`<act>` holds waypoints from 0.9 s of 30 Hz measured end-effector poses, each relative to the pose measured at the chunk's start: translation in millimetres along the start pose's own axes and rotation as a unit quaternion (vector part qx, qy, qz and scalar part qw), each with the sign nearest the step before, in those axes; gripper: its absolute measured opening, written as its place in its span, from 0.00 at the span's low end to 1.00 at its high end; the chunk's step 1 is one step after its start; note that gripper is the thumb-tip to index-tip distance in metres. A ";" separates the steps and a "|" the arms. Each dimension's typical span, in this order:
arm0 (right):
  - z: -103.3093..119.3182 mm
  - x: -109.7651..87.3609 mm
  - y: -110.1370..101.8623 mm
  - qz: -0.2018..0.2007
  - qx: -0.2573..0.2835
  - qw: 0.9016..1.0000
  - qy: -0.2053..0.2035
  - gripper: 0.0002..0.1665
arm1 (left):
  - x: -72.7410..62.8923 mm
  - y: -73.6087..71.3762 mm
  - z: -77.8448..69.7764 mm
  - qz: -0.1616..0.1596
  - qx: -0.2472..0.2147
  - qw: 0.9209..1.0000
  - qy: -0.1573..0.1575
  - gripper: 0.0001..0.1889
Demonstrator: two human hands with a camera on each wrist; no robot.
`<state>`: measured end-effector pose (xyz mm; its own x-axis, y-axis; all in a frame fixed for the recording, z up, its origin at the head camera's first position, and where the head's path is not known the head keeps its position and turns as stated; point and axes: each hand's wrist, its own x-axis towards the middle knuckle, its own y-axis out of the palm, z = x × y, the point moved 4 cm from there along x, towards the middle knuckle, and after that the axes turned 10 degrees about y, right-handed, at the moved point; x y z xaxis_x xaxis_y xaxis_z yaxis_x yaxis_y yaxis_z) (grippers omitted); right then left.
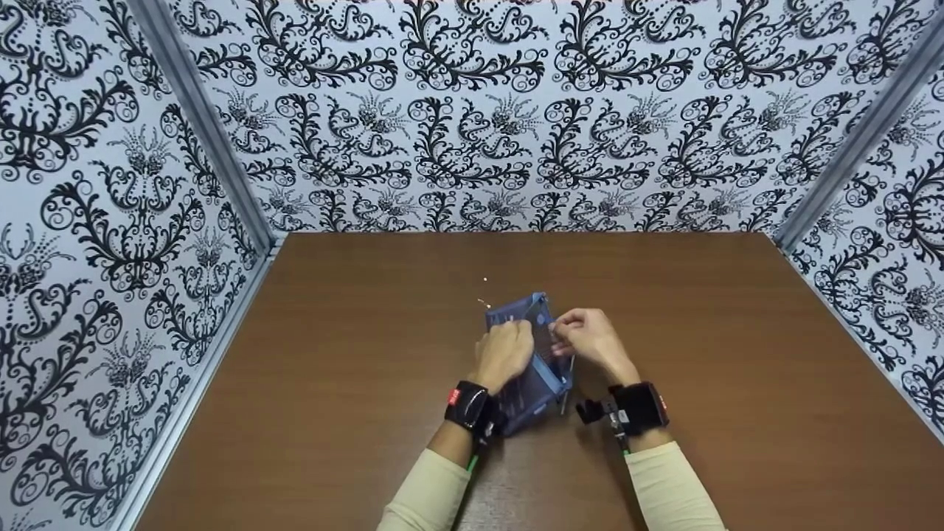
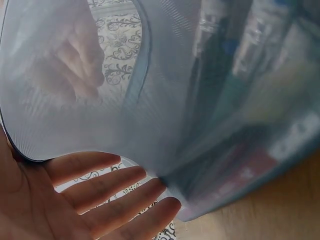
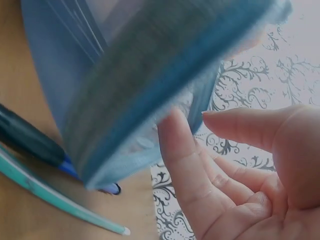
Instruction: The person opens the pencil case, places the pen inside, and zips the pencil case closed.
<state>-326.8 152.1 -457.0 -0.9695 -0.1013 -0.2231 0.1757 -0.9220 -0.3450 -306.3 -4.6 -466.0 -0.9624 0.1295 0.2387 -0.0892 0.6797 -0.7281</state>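
A blue see-through zip pouch (image 1: 522, 404) stands tilted over the table between the two hands. Its blue zipper edge (image 3: 165, 95) gapes, and long pen-like items (image 2: 250, 40) show blurred through its wall. My left hand (image 1: 506, 352) holds the pouch from the left, its fingers (image 2: 125, 195) stretched along the lower edge and its thumb hidden behind the plastic. At the right side, my right hand (image 1: 591, 341) has its index finger against the inside of the mouth and its thumb outside, with a strip of the edge between them.
Beside the pouch on the brown table (image 1: 354, 332) lie a dark pen with a blue tip (image 3: 35, 135) and a slim teal item (image 3: 55, 200). Small white bits (image 1: 484, 279) are behind it. Patterned walls (image 1: 479, 110) enclose the table.
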 end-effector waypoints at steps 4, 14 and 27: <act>-0.5 0.6 -8.7 -0.014 -0.004 1.000 -0.003 0.12 | -1.2 -0.5 -0.2 -0.010 -0.002 1.000 0.002 0.25; -4.0 0.6 -29.2 -0.060 -0.039 0.997 -0.009 0.11 | -1.5 1.0 0.5 -0.019 -0.007 1.000 0.003 0.25; -12.5 3.0 -34.7 -0.049 -0.058 0.996 0.045 0.07 | -1.0 0.9 1.8 -0.012 -0.015 1.000 -0.003 0.25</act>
<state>-333.6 188.4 -457.2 -0.9647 0.0255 -0.2622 0.1046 -0.8764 -0.4701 -305.9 -5.4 -468.0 -0.9618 0.1074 0.2520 -0.1052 0.7044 -0.7019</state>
